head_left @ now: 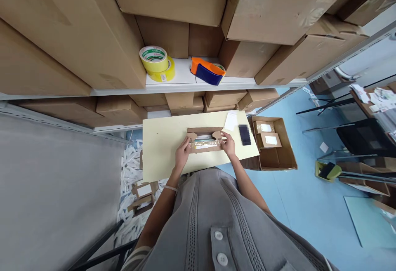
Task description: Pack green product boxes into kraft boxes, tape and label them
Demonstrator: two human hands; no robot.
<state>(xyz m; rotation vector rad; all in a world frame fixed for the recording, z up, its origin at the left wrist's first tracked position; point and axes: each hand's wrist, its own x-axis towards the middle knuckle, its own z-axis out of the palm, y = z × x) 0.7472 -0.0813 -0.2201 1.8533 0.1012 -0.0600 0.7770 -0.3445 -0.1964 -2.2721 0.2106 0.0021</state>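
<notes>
L hand (182, 152) grips left end of cardboard box (204, 133), R hand (229, 144) pinches right end, fingers curled over rim. Box mid tabletop (161, 147), toward far edge; flaps open, plastic-wrapped item (202, 144) inside. Prob best: keep both ends level, even pressure, so item sits flat. Forearms angle inward, wrists low. Dark flat thing (245, 135), white paper (230, 121) near R hand.

Both our hands hold a flat cardboard box (204, 140) by its ends on the pale yellow table (161, 151), left hand (182, 152) at the left end, right hand (229, 145) at the right, with something clear-wrapped lying in the box. Just right of it are a white paper slip (230, 121) and a dark phone (245, 135). On the shelf behind we see yellow tape rolls (156, 62) and an orange-blue tape dispenser (206, 71).
</notes>
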